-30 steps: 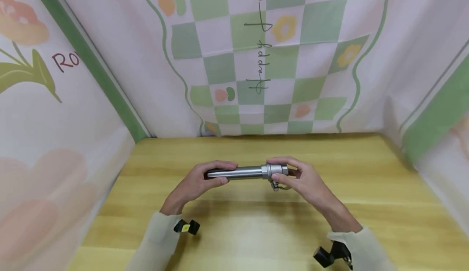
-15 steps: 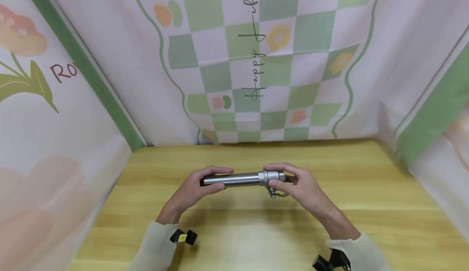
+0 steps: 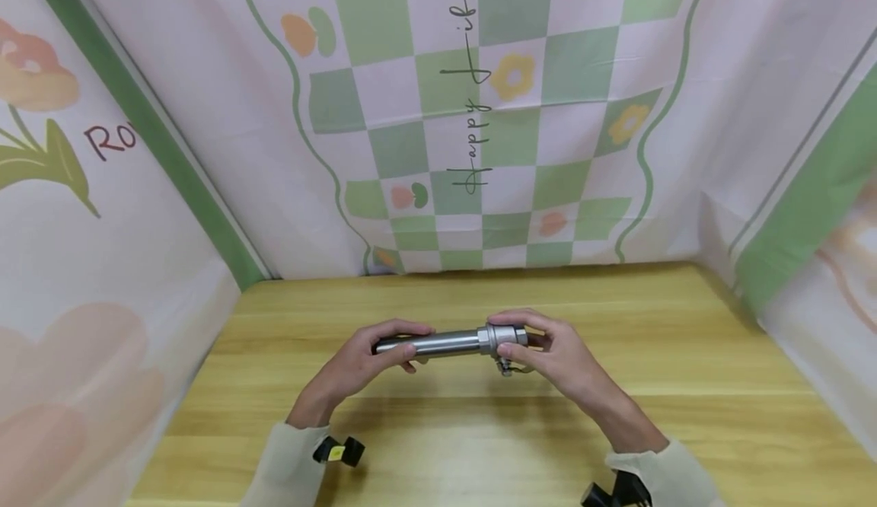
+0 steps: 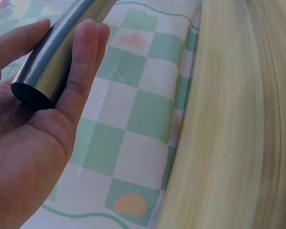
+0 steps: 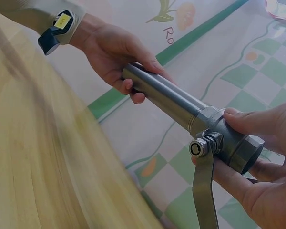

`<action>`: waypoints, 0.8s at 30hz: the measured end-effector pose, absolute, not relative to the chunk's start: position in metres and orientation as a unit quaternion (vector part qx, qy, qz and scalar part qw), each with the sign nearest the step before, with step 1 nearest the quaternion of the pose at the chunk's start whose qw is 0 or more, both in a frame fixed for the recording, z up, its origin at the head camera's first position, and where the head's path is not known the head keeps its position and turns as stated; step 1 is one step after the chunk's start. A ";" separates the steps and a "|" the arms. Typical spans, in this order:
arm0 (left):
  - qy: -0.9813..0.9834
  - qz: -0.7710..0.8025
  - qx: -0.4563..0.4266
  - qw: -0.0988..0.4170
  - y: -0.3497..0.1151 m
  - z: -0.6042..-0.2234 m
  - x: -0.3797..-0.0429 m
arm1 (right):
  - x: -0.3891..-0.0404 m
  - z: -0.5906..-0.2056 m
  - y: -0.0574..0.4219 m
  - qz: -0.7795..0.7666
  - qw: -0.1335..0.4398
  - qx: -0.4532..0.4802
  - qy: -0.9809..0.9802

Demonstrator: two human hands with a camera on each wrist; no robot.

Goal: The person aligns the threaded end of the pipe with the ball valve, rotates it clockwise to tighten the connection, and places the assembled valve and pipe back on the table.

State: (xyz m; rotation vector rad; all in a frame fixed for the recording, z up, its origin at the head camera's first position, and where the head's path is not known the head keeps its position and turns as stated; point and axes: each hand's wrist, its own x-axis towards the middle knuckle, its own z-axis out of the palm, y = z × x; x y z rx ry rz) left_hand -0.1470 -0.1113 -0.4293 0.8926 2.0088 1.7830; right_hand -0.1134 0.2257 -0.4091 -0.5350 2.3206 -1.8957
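Note:
My left hand (image 3: 363,358) grips the plain end of a steel pipe (image 3: 445,344), thumb on one side and fingers on the other. The open round end of the pipe (image 4: 52,67) shows close to the palm in the left wrist view. A metal ball valve (image 3: 502,337) is joined to the pipe's other end. My right hand (image 3: 558,347) holds the valve body between thumb and fingers. From the valve's stem nut a flat lever handle (image 5: 205,191) hangs down in the right wrist view. Both hands hold the assembly nearly level above the table.
Below is a wood-grain table (image 3: 445,438). Behind it hangs a green and white checked cloth (image 3: 507,134), and printed curtains (image 3: 89,263) stand at both sides. A small black camera (image 3: 339,451) is strapped to each wrist.
The left fingers have shifted on the pipe, with more fingertips now showing beneath it. The right hand keeps its hold on the valve. The head view has tilted slightly, so everything sits lower.

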 end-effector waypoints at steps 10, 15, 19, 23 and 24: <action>0.704 0.622 0.307 0.157 -0.111 -0.428 -0.146 | -0.113 -0.409 0.225 -0.624 0.053 -0.177 0.759; 0.704 0.622 0.311 0.146 -0.110 -0.428 -0.145 | -0.112 -0.409 0.226 -0.622 0.057 -0.176 0.761; 0.708 0.619 0.311 0.137 -0.109 -0.427 -0.144 | -0.112 -0.408 0.227 -0.622 0.059 -0.175 0.761; 0.711 0.619 0.305 0.133 -0.108 -0.427 -0.143 | -0.113 -0.407 0.227 -0.624 0.063 -0.174 0.759; 0.712 0.619 0.303 0.132 -0.108 -0.426 -0.143 | -0.113 -0.407 0.228 -0.624 0.063 -0.174 0.759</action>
